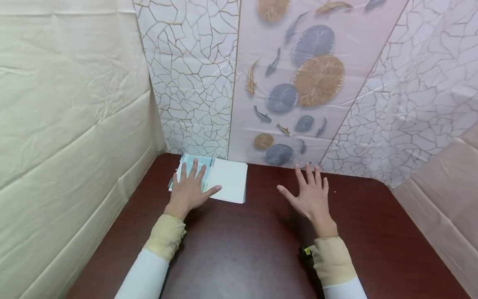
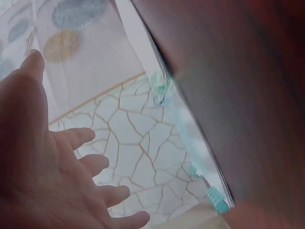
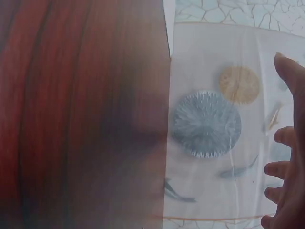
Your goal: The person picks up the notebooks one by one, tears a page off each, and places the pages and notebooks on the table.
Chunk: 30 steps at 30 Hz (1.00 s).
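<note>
Notebook [image 1: 220, 178] under left hand [image 1: 189, 190], close against the patterned wall [image 1: 298, 83].

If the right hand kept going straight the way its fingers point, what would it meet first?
Probably the patterned wall covering at the table's far edge. The right hand is spread over bare tabletop, nothing showing ahead of its fingertips; its height above the table is unclear.
</note>
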### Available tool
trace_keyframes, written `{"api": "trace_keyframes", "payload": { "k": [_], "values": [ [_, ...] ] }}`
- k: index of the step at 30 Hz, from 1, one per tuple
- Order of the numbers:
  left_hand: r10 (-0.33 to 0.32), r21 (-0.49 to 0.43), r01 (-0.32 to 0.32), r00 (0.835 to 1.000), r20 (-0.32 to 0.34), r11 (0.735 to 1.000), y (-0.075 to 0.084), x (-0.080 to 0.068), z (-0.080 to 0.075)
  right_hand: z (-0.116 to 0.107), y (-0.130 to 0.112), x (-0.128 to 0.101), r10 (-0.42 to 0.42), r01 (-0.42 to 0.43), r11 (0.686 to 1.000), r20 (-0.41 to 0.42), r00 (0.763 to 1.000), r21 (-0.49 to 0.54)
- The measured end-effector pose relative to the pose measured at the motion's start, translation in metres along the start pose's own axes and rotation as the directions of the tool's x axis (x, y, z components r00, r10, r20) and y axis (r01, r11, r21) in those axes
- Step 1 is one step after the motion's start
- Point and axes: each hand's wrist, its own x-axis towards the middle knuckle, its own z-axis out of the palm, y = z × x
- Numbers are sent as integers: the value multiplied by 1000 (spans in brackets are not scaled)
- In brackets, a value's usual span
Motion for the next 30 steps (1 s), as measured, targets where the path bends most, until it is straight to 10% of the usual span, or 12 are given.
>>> {"api": "trace_keyframes", "payload": {
  "k": [6, 14, 22, 30],
  "values": [
    [-21, 4, 21, 1000, 3, 1000, -11, 4, -7, -3, -25, 5, -20, 22, 996, -14, 1000, 90],
    [-51, 30, 49, 995, 80, 998, -29, 32, -7, 19, -88, 51, -96, 76, 990, 166, 981, 121],
    [-28, 90, 4, 962, 273, 996, -35, 51, 15, 68, -149, 70, -251, 154, 952, 389, 886, 264],
    [-64, 59, 47, 938, 341, 997, -34, 44, 15, 81, -185, 63, -75, 70, 997, 524, 848, 31]
  ]
}}
